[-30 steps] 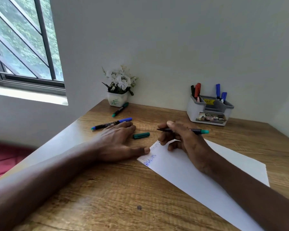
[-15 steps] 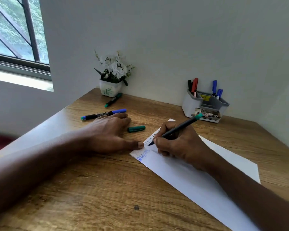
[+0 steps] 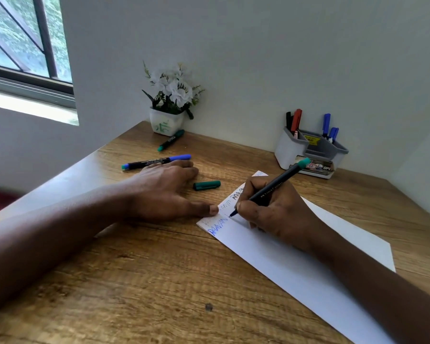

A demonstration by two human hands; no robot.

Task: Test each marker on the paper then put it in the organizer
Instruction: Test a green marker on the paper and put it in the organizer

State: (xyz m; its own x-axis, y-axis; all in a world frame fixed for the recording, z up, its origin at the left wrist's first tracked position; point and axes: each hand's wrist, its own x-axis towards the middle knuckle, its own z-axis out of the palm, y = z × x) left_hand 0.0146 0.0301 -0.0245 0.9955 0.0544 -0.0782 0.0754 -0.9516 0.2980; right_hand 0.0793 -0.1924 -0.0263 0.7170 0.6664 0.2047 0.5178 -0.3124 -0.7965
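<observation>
Progress somewhere past halfway, by the look of the bench (image 3: 134, 281). Green-ended marker (image 3: 271, 190) pinched in right hand (image 3: 278, 214), uncapped tip down on paper (image 3: 296, 264) near the far left corner, just beside a blue scribble (image 3: 218, 228) and below a black one. Flat on the bench, left hand (image 3: 164, 192), fingers straight and relaxed, grasping nothing, thumb tip touching the paper's edge. Loose green cap (image 3: 206, 185) lying between the two hands, apart from its marker.

Done, judging from the layout: several markers standing in organizer (image 3: 291, 155) at the back right, black and red in its left compartment, blue ones in its right.

Left to do, as a judgement: finishing this test mark, recapping, dropping this one into the organizer. Then blue marker (image 3: 157, 161) just beyond the left hand, and a second green marker (image 3: 171, 140) beside flower pot (image 3: 166, 122), both capped, both lying on the bench and apparently untested.
</observation>
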